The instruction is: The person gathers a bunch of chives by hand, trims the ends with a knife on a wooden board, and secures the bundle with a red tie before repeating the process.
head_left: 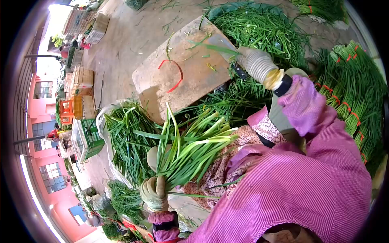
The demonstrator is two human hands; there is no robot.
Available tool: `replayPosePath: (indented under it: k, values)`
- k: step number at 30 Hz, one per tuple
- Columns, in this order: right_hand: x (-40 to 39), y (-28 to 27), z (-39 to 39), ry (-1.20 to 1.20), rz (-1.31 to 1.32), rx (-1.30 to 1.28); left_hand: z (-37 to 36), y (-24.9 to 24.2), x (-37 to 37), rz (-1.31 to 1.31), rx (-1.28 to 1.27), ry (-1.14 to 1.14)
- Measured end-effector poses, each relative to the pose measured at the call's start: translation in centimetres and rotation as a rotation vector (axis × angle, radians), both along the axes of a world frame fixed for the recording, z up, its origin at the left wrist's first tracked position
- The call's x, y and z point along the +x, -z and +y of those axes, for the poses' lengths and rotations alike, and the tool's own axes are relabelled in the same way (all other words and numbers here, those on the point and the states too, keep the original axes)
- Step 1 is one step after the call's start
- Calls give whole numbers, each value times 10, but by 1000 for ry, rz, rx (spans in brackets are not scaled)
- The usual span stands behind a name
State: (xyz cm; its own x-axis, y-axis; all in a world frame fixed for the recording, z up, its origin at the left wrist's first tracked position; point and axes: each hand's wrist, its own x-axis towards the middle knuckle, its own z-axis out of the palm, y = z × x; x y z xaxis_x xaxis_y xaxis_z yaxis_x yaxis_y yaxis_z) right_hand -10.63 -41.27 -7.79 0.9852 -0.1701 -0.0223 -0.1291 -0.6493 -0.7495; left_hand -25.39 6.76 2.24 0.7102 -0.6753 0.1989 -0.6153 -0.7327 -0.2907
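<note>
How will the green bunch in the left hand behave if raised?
The green bunch probably bends easily, being long, thin leaves. It's likely light for its spread, with gaps between stalks. Some may slide out, since their pale ends splay apart.

Floor: grey-brown, reaching to the crates
Wall: pink
Windows: gridded, set along the wall
Crates: pale, one green, standing before the wall
Beams: dark, overhead
Light: white glare at an opening, plus a bright strip

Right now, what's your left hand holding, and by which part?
A bunch of greens; the left hand grips its leafy end, not the pale ends.
</note>
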Motion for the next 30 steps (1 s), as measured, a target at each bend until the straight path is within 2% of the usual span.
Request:
replayPosePath:
  k: [1,3,4,5,7,9,10,11,13,14,15,17,18,19,21,23,24,25,27,28,29,30]
  values:
    - [-1,-3,1,32,127,486,0,0,0,-5,6,-4]
    - [-9,-22,7,-175,351,658,-3,0,3,-2,-5,22]
    - [-1,-2,17,-265,241,460,-4,0,5,-2,-17,39]
    - [-6,-2,18,-427,155,456,-6,-1,5,-2,-26,54]
    - [4,6,49,-538,91,530,-12,-6,7,-3,-27,60]
    - [3,-30,68,-686,492,218,-20,-14,8,-4,-28,91]
    - [-5,-24,73,-770,478,460,-23,-15,9,-16,-38,98]
    - [-9,-10,83,-844,448,529,-23,-16,10,-17,-38,99]
    - [-23,-35,86,-804,604,610,-22,-19,9,-7,-27,101]
    - [-26,-47,86,-764,578,499,-21,-21,10,18,-25,100]
    - [-25,-41,84,-764,580,500,-20,-20,8,20,-25,99]
    - [-24,-19,69,-879,370,704,-16,-16,6,36,-9,30]
    - [-26,-9,62,-795,352,770,-17,-17,6,37,-13,30]
    - [-30,-8,53,-807,75,865,-14,-14,6,39,-15,34]
    - [-34,-14,29,-500,348,1277,-5,-9,5,31,-49,-8]
    - [-30,-7,-2,-353,264,1265,-7,-9,3,10,-76,-16]
    - [-26,-8,-15,-430,371,1077,-6,-9,3,1,-69,-34]
    - [-24,-9,-22,-432,532,800,-6,-9,2,-9,-62,-52]
    - [-26,-10,-21,-695,368,144,1,-7,6,-27,-52,-27]
    - [-26,-13,-12,-723,481,116,-3,-11,8,-18,-43,16]
    - [-28,21,-7,-815,274,403,-7,-13,10,-9,-36,57]
    - [-30,24,7,-846,318,544,-9,-13,11,-4,-37,61]
